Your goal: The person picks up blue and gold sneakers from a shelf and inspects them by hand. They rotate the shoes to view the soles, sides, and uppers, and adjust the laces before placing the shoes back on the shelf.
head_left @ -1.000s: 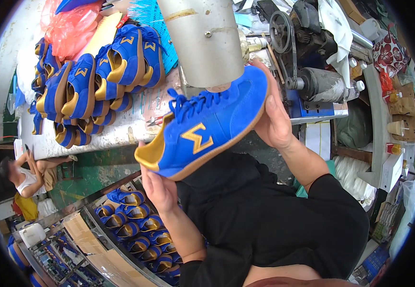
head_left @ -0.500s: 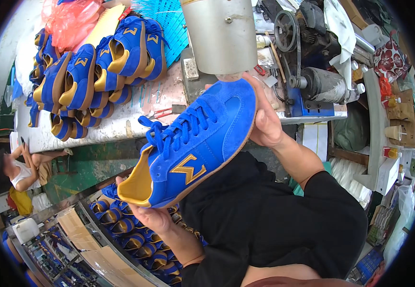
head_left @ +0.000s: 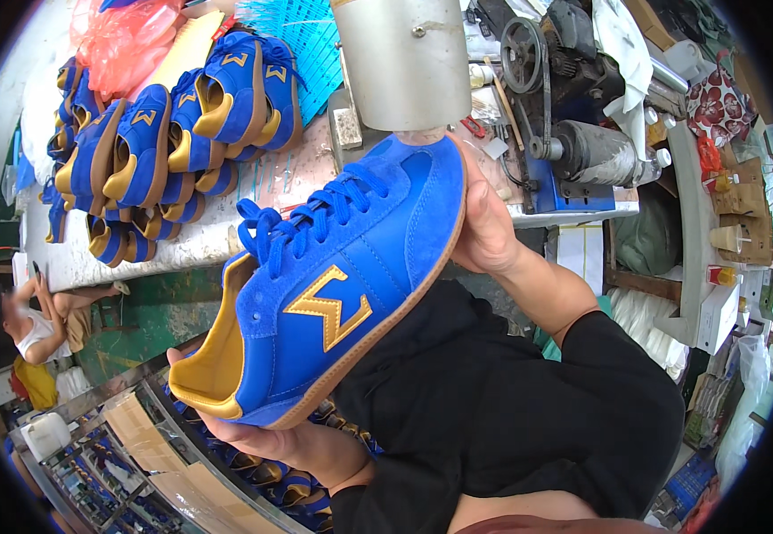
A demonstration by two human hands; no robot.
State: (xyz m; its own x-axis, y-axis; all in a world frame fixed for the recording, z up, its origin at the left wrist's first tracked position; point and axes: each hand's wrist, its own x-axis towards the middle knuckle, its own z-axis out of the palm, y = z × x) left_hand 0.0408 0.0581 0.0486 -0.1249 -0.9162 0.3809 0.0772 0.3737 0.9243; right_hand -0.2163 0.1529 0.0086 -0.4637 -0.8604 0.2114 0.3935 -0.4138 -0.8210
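A blue sneaker [head_left: 297,307] with gold lining, a gold side emblem, blue laces and a brown sole is held up between my two hands, its side turned toward me. My left hand [head_left: 275,445] grips the heel from below, some fingers hidden behind the shoe. Around the toe end closes my right hand [head_left: 486,222], its thumb along the sole edge. The toe is just under a grey metal cylinder [head_left: 404,67]; whether they touch I cannot tell.
On the worktable [head_left: 226,233], similar sneakers [head_left: 142,147] are piled at the left, near a blue basket [head_left: 293,49]. A belt-driven machine [head_left: 573,116] stands at right. Below left, a rack [head_left: 159,445] holds more shoes. A person [head_left: 39,320] sits at far left.
The sneaker's heel has swung left, down and closer to me, my left hand moving with it. The toe and my right hand shifted slightly left.
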